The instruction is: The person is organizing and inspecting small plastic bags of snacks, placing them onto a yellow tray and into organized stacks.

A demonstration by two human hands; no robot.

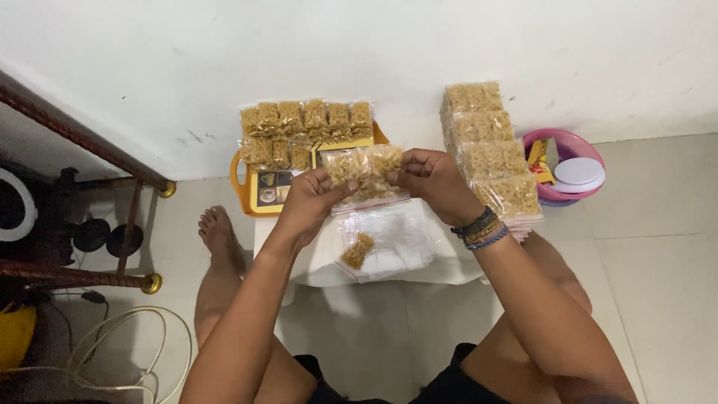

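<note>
Both my hands hold one clear plastic bag (366, 173) with golden crispy snack squares inside, above a low white table (456, 271). My left hand (310, 200) pinches the bag's left side. At the bag's right side, my right hand (432, 182), with beaded bracelets on the wrist, grips it. Under the bag lies a clear pouch with one snack piece (358, 250) on a pile of empty plastic bags (404, 238).
An orange tray (258, 196) by the wall carries rows of packed snack bags (307, 120). A tall stack of packed bags (490, 150) stands at the right, beside a pink bowl (553, 193) holding a white lid. A metal rack (82, 150), cables and my bare foot (218, 233) are at the left.
</note>
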